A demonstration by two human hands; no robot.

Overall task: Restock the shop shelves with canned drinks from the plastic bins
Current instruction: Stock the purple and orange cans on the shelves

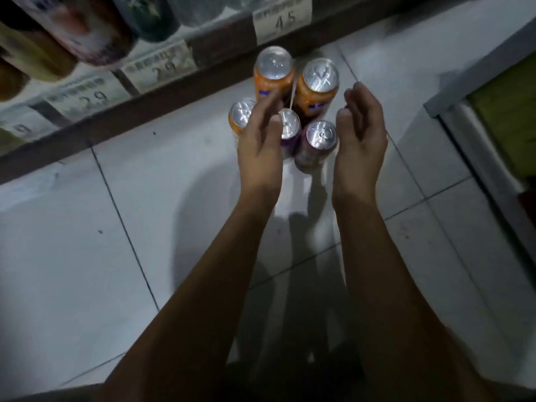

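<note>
The left hand (259, 149) and right hand (362, 140) are bare, and so are the slim left forearm (203, 271) and right forearm (374, 271) down to the lower edge, where dark clothing (290, 381) shows dimly between them.

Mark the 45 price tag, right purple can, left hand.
45 price tag (282, 21): head view, printed number.
right purple can (321, 134): head view, lid centre.
left hand (259, 146): head view, back of hand.
</note>
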